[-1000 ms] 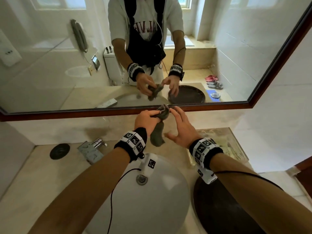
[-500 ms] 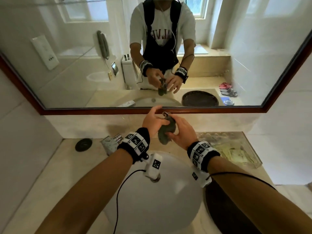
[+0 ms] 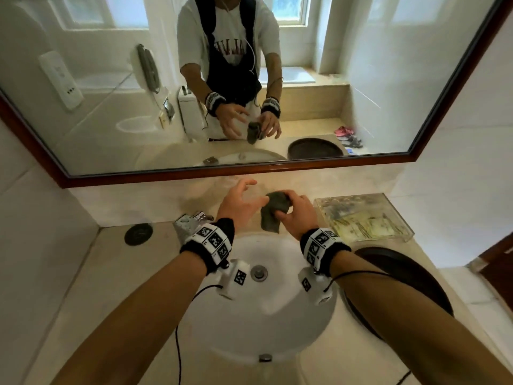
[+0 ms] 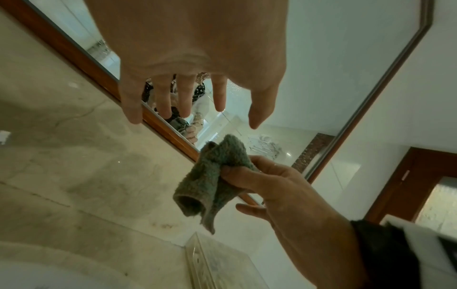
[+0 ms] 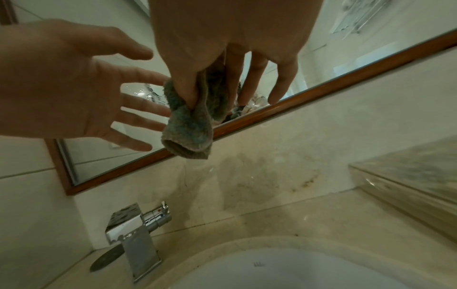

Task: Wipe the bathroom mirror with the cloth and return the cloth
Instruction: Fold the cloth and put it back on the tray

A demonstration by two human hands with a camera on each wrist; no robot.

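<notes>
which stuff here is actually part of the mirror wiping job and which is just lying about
Part of the job:
- cloth, bunched in the grip of the right hand
- mirror
- left hand, open beside the cloth, not touching it

Just lying about:
- faucet
- sink basin
- clear tray right of the basin
- round dark cover on the counter

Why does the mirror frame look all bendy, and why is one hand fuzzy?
Head view: the wide lens bows the mirror frame, and the left hand blurs a little beside the cloth. Left wrist view: the near palm fills the top, soft and dim. Right wrist view: the right hand looms large; daylight glares off the glass.
</notes>
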